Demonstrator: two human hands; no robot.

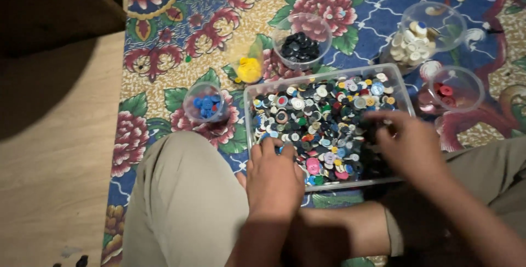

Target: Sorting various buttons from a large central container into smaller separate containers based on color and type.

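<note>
Sorting mixed coloured buttons (323, 124) from clear rectangular plastic tray (402, 89) on floral rug (164, 53): left hand (274, 176) fingertips resting in pile, right hand (408, 146) pinching, grip blurred. Cups hold blue (206, 104), black (300, 46), white (412, 45), red (445, 92) buttons; tray mostly full.

Count: one clear tray (249, 100) of mixed buttons; five clear cups, holding blue (205, 104), yellow (249, 68), black (301, 46), white (412, 45), red (446, 91) buttons; two hands, left (274, 176) and right (408, 143).
</note>
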